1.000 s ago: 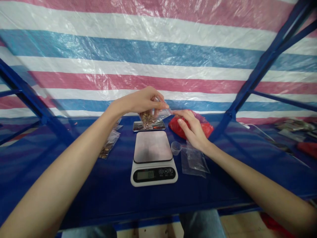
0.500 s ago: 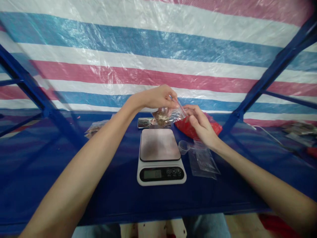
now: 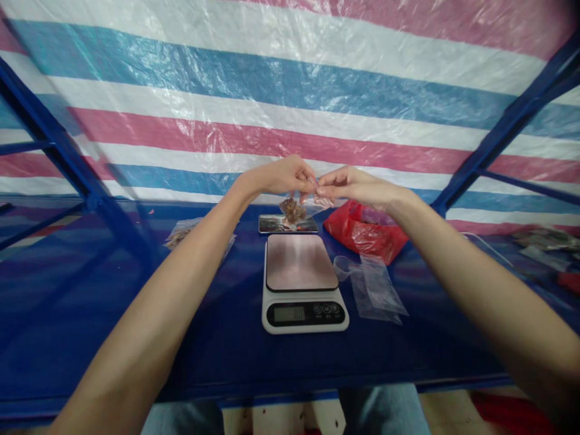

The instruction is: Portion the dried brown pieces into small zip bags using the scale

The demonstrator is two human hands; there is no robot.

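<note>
two grips, the left hand (image 3: 285, 176) and the right hand (image 3: 351, 184), press together on the top edge of a clear zip bag (image 3: 301, 208) just above frame centre, its brown contents too small to make out; their tips hide the seal. below sits a digital kitchen scale (image 3: 301, 263), with a red plastic bag (image 3: 365, 232) to the right.

a digital scale (image 3: 301, 284) stands near a red plastic bag (image 3: 365, 232) and clear cup (image 3: 343, 267)

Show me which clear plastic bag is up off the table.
The clear bag of brown bits, pinched between the left hand and right hand. The left-side bag and right-side bag lie beside the digital scale.
</note>
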